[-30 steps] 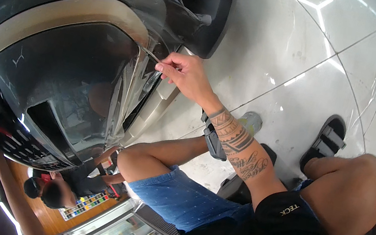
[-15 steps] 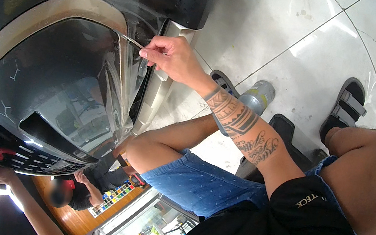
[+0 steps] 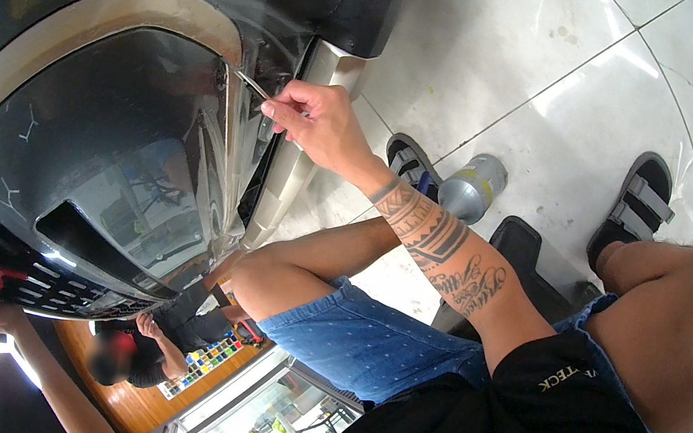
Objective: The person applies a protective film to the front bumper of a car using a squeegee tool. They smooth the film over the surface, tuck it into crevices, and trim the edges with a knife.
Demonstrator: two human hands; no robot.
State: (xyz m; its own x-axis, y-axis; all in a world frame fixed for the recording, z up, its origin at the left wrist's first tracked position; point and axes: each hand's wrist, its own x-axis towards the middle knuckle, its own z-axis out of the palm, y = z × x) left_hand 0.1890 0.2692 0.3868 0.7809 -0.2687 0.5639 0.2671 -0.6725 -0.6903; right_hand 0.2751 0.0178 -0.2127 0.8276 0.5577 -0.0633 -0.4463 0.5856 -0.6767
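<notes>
my right hand is pinched on a thin blade tool, now lower along the clear film edge on the car's glossy panel; trimming's progressing. left hand not in view.

Left side: the glossy dark car panel with its beige trim fills this side, so no hand can pass there.
Panel edge: the right hand holds a thin tool against the loose clear film; the gap beside the light sill strip is narrow.
Below the hand: the person's bent knee stands close under the panel and closes the way from below.
Floor right of the hand: white tile floor is open up to the sandals.
Floor obstacles: a silver can lies near the forearm, and a dark mat, possibly a low seat, lies just beside it.
</notes>
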